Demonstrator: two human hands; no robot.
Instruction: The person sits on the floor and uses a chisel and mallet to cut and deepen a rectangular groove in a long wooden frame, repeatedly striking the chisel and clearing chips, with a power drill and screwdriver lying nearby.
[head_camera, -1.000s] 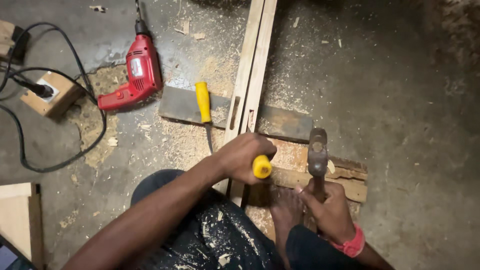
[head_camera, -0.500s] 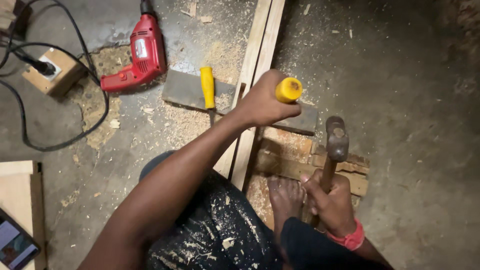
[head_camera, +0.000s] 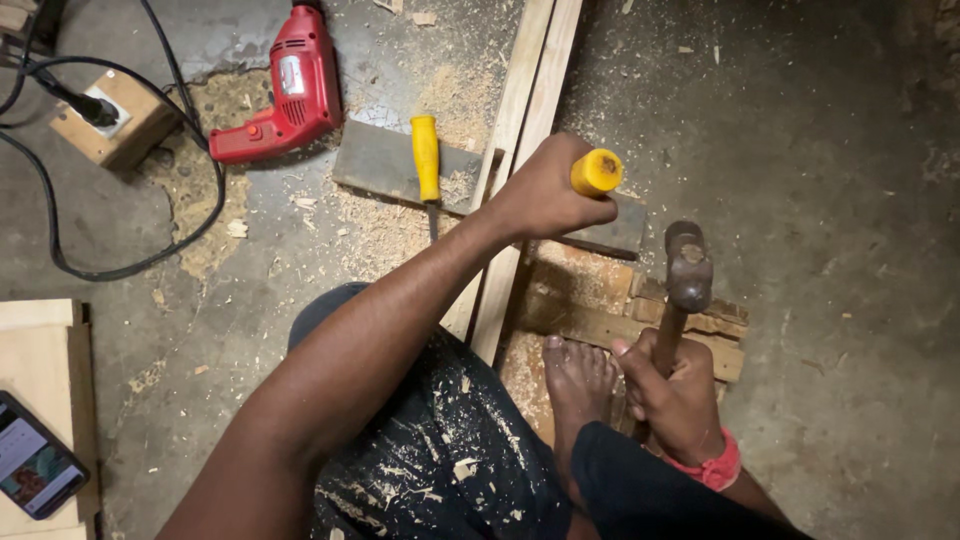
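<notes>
My left hand (head_camera: 545, 195) grips a yellow-handled chisel (head_camera: 597, 172) over the long pale wooden strips (head_camera: 520, 130) on the dusty floor, while my right hand (head_camera: 675, 405) clenches a wooden-handled steel hammer (head_camera: 687, 268) beside it.

On the floor (head_camera: 820, 150), two long wooden strips (head_camera: 515, 150) run side by side from the far edge toward the person, crossing over a flat board (head_camera: 380, 160) on which a second chisel (head_camera: 427, 165) lies. Left of that board lies a power drill (head_camera: 285, 95), and further left, near the far left corner, a socket block (head_camera: 110, 120) with a cable (head_camera: 60, 260) looping out; a phone (head_camera: 35, 468) rests on a wooden panel (head_camera: 40, 340) at the near left edge. The left hand (head_camera: 545, 195) grips a chisel handle (head_camera: 597, 172) just right of the strips, and to its right the right hand (head_camera: 680, 400) holds a hammer (head_camera: 685, 275) above wood blocks (head_camera: 640, 320), beside a bare foot (head_camera: 580, 390).
</notes>
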